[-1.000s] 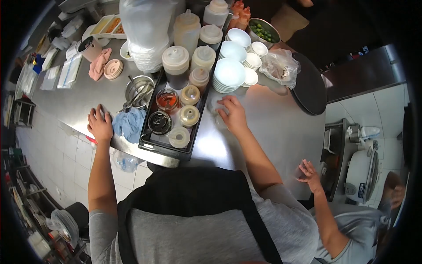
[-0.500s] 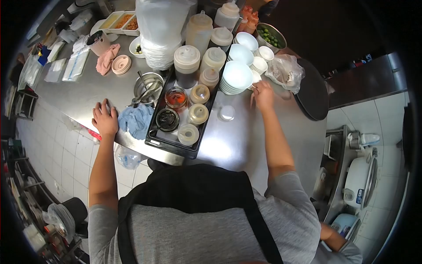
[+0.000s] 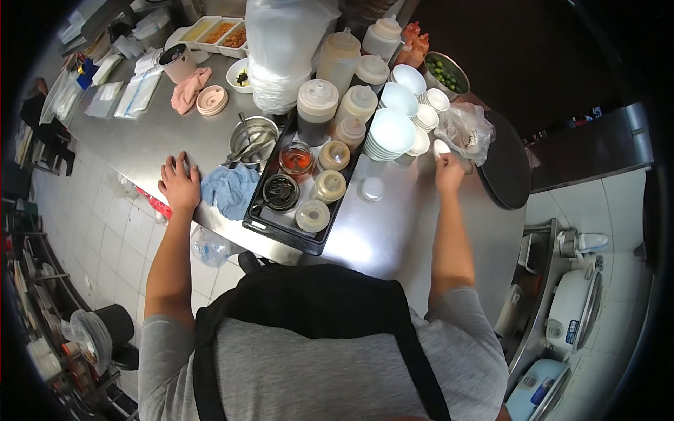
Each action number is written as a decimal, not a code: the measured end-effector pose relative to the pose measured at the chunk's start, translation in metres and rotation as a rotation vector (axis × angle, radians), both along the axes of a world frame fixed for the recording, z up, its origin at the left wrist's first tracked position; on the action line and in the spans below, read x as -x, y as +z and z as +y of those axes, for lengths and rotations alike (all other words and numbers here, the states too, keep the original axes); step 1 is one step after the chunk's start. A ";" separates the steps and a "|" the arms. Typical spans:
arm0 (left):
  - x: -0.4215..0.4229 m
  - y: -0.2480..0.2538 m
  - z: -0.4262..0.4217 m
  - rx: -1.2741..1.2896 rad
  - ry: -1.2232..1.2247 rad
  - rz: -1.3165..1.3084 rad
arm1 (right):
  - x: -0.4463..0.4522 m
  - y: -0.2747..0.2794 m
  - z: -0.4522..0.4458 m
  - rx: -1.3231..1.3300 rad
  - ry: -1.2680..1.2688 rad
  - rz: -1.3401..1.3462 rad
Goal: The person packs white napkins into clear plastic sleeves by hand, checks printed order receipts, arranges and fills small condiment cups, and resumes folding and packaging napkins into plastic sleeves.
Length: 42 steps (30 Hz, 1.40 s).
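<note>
The steel table (image 3: 400, 242) is seen widest, with the black tray (image 3: 288, 241) set on it. Squeeze bottles (image 3: 317, 105) are packed into the tray, and a red jar (image 3: 295, 160) and a dark jar (image 3: 281, 191) are placed in its near half. A plastic-wrapped stack (image 3: 281, 63) is stood at the tray's far left. A round black platter (image 3: 511, 165) is laid well to the tray's right; a crumpled plastic bag (image 3: 467, 130) is set between the two. Pale blue bowls (image 3: 392, 132) are piled just right of the tray. A blue cloth (image 3: 230, 189) is bunched just left of the tray. The left hand (image 3: 181, 186) is rested palm down on the table, left of the tray past the cloth, fingers slightly apart. The right hand (image 3: 448, 174) is held well right of the tray, thumb and fingers clamped on a small white dish (image 3: 440, 149). The dish is tilted, its far end pointed away from the person; table contact cannot be told. A small round white piece, kind unclear (image 3: 372, 188), is set right of the tray
</note>
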<state>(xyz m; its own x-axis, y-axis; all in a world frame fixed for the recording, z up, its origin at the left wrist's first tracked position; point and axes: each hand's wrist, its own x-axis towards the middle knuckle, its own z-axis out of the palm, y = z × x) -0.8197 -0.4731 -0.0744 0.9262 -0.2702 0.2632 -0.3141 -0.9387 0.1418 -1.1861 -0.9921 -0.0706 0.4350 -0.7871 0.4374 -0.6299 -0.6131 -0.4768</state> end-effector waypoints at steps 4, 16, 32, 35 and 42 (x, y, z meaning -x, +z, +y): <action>-0.001 -0.001 -0.001 0.005 0.004 0.002 | -0.007 -0.016 0.000 0.042 0.044 0.094; 0.001 0.001 0.000 0.028 0.002 -0.031 | -0.076 0.185 0.204 -0.721 0.975 0.152; 0.002 0.006 -0.002 0.030 0.031 0.032 | -0.051 0.171 0.256 -0.282 0.549 -0.734; -0.001 0.000 0.000 0.027 0.031 0.020 | -0.026 0.215 0.227 -0.136 0.363 -0.400; 0.001 0.003 0.000 0.010 0.024 0.015 | 0.014 0.169 0.133 -0.055 0.196 -0.263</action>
